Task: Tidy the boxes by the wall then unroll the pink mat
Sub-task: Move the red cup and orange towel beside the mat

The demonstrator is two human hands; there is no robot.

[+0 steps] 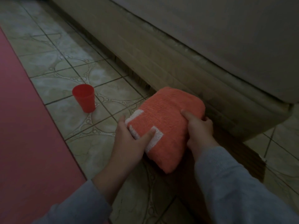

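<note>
Fingers, left: curling round the near-left corner of a folded orange towel (pixel 163 128), forefinger (pixel 149 135) lying across its white stripe — left hand (pixel 129 139) gripping, not relaxed.
Fingers, right: wrapping the towel's right edge, thumb on top and the others tucking underneath — right hand (pixel 199 135) gripping as well.
Head view, towel: being held just above the tiled floor (pixel 68 65), close against the pale base of what is probably a bed or sofa (pixel 178 62); touching that base or not — cannot tell.
Head view, sleeves: grey, reaching in from the bottom edge on both arms.
Head view, pink mat (pixel 24 126): lying flat along the left edge, running out of frame near and far; no rolled end showing.
Head view, red cup (pixel 84 97): standing upright on the tiles between mat and towel, apart from both.
Head view, boxes: not appearing anywhere, nor any clear stretch of wall.
Progress, mat: looking already unrolled, judging by the flat stretch in sight — far end hidden, so not certain.
Progress, boxes: impossible to judge, being out of sight.
Progress, step in hand: seemingly a side chore, setting down or lifting the towel beside the furniture.
Progress, remaining: probably little beyond placing the towel, if the boxes are done.
</note>
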